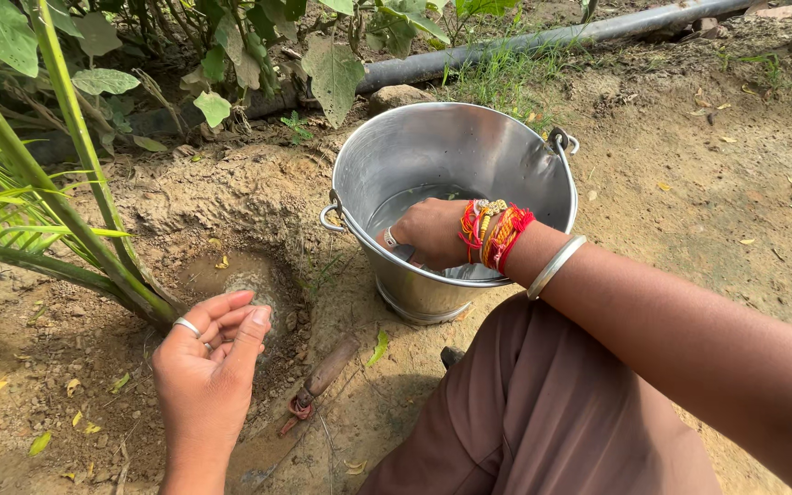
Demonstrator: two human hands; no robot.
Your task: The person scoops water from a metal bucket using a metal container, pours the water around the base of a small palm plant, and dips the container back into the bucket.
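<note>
The steel bucket [456, 174] stands tilted slightly on bare soil in the upper middle of the frame, a little water lying in its bottom. The right hand [428, 234] reaches over the near rim into it, fingers curled down inside — whether they grip anything there cannot be told. Red and orange threads [492, 234] and a silver bangle [556, 266] circle that wrist.

The left hand [213, 344] hangs at the lower left, loosely cupped and holding nothing, a ring on one finger, just above a small wet hollow [245, 275] dug in the earth. Green plant stalks [66, 220] rise from the soil beside the hollow, running to the upper left. A wooden-handled tool [323, 376] lies on the ground between the hand and the person's brown-clad knee [543, 412]. A dark pipe [506, 46] runs across the top — behind the bucket, well apart from it.
</note>
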